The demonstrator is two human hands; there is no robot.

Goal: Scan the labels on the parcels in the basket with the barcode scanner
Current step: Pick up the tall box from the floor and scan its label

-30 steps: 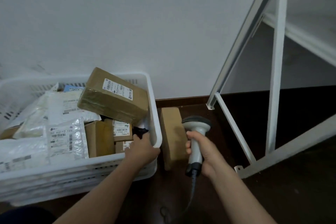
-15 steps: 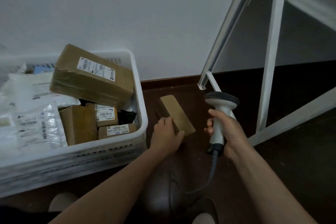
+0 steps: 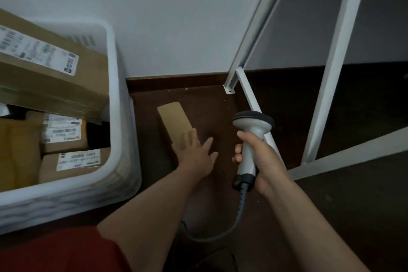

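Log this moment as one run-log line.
left hand: open, on brown parcel on floor | right hand: grips scanner | basket: labelled parcels inside

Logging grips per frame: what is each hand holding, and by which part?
Right hand grips the barcode scanner by its handle, below the head. Left hand holds nothing; its spread fingers lie on the brown parcel on the floor.

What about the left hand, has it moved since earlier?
Yes: the left hand went from white plastic basket's rim rightward onto the flat brown cardboard parcel.
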